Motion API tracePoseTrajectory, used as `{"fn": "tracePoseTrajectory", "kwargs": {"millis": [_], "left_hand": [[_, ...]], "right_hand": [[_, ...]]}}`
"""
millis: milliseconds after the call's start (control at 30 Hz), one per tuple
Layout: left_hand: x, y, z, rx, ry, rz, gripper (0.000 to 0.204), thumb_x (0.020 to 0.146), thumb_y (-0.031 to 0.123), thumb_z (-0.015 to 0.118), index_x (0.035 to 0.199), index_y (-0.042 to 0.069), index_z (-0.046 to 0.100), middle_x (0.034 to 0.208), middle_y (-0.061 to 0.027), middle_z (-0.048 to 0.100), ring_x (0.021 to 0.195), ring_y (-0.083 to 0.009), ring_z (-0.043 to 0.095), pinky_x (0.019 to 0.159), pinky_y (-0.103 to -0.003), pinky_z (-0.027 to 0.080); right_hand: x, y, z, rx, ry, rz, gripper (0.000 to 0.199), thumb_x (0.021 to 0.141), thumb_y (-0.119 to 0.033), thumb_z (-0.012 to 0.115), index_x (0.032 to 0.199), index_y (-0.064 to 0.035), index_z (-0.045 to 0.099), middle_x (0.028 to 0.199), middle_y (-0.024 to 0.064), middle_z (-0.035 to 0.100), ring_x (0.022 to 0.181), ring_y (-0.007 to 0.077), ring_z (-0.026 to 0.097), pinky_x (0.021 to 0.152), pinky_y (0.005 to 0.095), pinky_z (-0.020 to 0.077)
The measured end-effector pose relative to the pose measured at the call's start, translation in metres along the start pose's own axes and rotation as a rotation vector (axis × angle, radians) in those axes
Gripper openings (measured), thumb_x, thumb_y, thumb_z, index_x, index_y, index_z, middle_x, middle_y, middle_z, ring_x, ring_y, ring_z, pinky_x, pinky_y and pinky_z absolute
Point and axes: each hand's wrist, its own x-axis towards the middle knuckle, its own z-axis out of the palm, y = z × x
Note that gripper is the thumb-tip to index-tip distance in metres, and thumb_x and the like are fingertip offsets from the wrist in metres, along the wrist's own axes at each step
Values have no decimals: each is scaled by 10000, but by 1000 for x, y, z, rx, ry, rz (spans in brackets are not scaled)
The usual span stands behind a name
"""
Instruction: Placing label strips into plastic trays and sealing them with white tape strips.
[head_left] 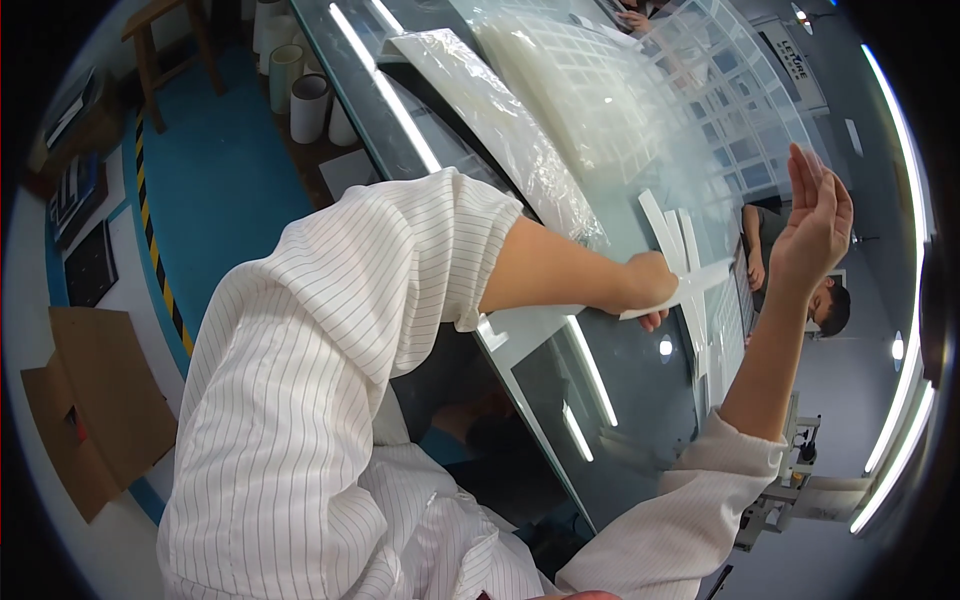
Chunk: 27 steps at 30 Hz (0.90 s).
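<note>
My left hand (652, 284) is closed at a flat white strip (705, 282), which lies crosswise over several longer white strips (672, 240) on the glass-topped table. My right hand (815, 222) is raised, its fingers pressed together at the lower corner of a clear sheet with a white grid (735, 95). That sheet stands tilted up from the table; the exact grip on its edge is partly hidden. Beyond my left forearm lies a stack of translucent grid sheets (575, 95), with a long pack in clear plastic wrap (500, 120) beside it.
The dark glass tabletop (640, 390) reflects the ceiling lights. A person (765, 250) sits across the table, and another person's hand (635, 20) shows at the far end. Cardboard tubes (308, 105) stand left of the table; a cardboard box (100, 400) and wooden stool (165, 50) are farther left.
</note>
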Motion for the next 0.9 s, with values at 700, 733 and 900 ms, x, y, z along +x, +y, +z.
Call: {"fn": "tracePoseTrajectory", "kwargs": {"millis": [700, 733, 900], "left_hand": [[2, 14, -14, 212, 163, 153, 306, 984, 110, 395, 1098, -133, 544, 965, -224, 656, 788, -286, 709, 714, -403, 633], [0, 18, -16, 246, 153, 141, 293, 989, 118, 400, 1097, -113, 545, 973, -219, 661, 790, -278, 709, 728, -392, 627], [-9, 18, -18, 461, 50, 258, 330, 1081, 253, 464, 1183, -43, 571, 1010, -150, 691, 807, -217, 709, 807, -370, 621]], "right_hand": [[-439, -156, -227, -262, 220, 603, 124, 981, -34, 464, 1043, -2, 567, 1198, 181, 613, 1127, 229, 590, 1038, 357, 433], [-438, -158, -224, -312, 154, 614, 117, 978, -31, 477, 1042, -2, 570, 1205, 169, 610, 1129, 220, 584, 1038, 348, 426], [-430, -161, -210, -339, 181, 686, 152, 903, 89, 587, 1027, 0, 588, 1159, 110, 586, 1051, 165, 586, 936, 282, 455]]}}
